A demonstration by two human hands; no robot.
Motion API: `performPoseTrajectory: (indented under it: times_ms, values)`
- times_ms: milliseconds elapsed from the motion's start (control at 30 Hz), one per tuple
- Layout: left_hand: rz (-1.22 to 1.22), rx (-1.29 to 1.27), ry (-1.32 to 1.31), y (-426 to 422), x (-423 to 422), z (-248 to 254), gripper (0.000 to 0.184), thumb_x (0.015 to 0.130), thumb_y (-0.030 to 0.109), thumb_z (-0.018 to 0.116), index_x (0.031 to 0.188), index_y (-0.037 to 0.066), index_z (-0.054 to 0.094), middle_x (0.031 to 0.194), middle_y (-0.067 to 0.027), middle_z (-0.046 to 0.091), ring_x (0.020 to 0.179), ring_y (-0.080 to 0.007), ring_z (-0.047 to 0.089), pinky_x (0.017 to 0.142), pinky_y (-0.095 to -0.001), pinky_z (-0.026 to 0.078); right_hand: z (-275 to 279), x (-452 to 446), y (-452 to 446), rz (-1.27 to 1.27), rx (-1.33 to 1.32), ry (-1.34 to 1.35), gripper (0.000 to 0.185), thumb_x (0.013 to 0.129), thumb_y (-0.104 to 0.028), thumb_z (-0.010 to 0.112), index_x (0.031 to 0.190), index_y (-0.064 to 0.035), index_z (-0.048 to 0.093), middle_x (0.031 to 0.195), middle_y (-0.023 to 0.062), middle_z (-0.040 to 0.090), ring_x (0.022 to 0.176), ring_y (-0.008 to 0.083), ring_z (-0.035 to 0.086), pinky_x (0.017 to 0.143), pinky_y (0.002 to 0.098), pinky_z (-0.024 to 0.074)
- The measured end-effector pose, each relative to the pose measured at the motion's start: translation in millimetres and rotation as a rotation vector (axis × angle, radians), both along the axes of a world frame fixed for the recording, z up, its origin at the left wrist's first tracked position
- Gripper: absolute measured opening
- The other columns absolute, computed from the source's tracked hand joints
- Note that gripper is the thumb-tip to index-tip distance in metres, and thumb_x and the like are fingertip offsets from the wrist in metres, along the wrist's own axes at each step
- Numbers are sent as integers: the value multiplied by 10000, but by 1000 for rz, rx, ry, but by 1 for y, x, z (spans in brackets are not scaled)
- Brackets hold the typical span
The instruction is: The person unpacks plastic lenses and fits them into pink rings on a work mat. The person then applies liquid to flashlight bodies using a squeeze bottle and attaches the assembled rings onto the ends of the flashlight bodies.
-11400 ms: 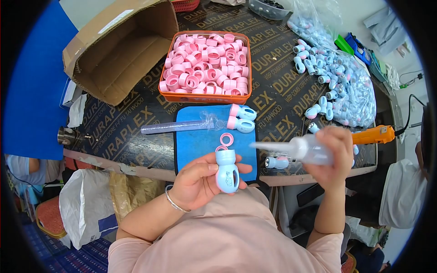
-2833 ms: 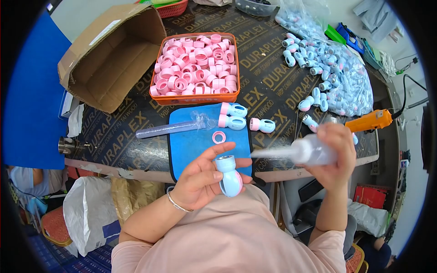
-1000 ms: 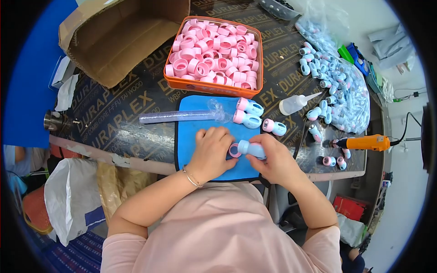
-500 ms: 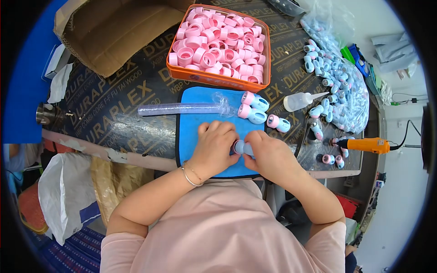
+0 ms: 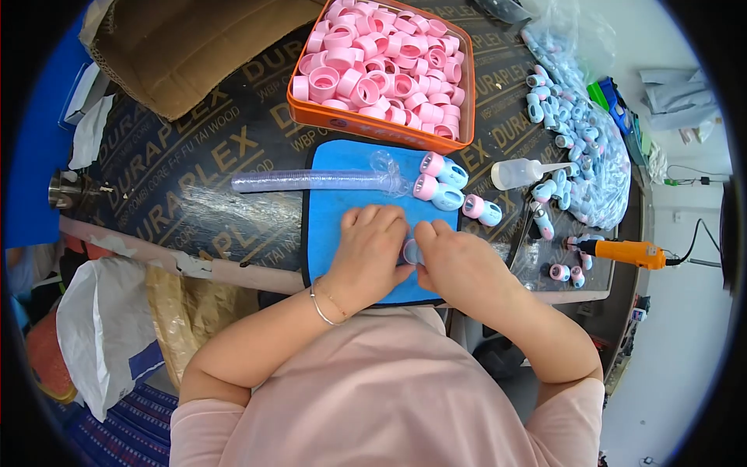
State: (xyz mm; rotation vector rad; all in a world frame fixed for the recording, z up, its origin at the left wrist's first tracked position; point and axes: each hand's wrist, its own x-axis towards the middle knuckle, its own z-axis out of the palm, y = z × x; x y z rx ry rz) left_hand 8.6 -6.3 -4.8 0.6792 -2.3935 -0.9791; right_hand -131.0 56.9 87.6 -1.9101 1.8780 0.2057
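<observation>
My right hand [image 5: 459, 268] is closed round a light-blue flashlight body [image 5: 412, 251] over the blue mat [image 5: 327, 159]. My left hand [image 5: 369, 249] has its fingers curled against the other end of that piece, and thumb and fingers hide most of it. Just above the hands, a clear sleeve holding a stack of thin clear discs [image 5: 311, 180] lies across the mat. To its right sit small pink-and-blue flashlights [image 5: 443, 194], two on the mat's edge and another flashlight [image 5: 482, 210] beside it.
An orange-rimmed box [image 5: 381, 132] full of pink rings stands behind the mat. A cardboard box [image 5: 163, 54] is at back left. On the right are a squeeze bottle [image 5: 515, 174], a bag of blue parts [image 5: 599, 171] and an orange electric screwdriver [image 5: 626, 253].
My right hand has rolled forward over the flashlight body, covering more of it. Both hands remain together. The whole view has shifted slightly.
</observation>
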Motion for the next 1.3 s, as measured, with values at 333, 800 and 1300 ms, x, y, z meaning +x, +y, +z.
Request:
performPoseTrajectory:
  times_ms: [333, 800, 1300]
  values:
    - [-20, 116, -32, -24, 49, 17, 438, 615, 63, 796, 1011, 19, 613, 1186, -132, 573, 1093, -334, 527, 945, -415, 428, -7, 7, -13, 36, 151, 52, 345, 750, -116, 700, 978, 11, 475, 860, 173, 578, 729, 350, 637, 615, 410, 527]
    - [32, 129, 19, -34, 60, 10, 342, 639, 37, 770, 948, 29, 624, 1140, -116, 576, 1083, -312, 521, 921, -423, 410, -20, 9, -5, -151, 114, -6, 383, 708, -93, 706, 957, 0, 431, 891, 209, 585, 779, 406, 625, 647, 464, 510]
    - [50, 9, 26, -27, 62, 1, 313, 640, 58, 780, 902, 54, 610, 1140, -114, 590, 1088, -323, 517, 939, -419, 414, -23, 0, 1, -121, -25, -127, 370, 732, -98, 686, 1016, -5, 466, 883, 221, 618, 838, 407, 623, 701, 468, 494]
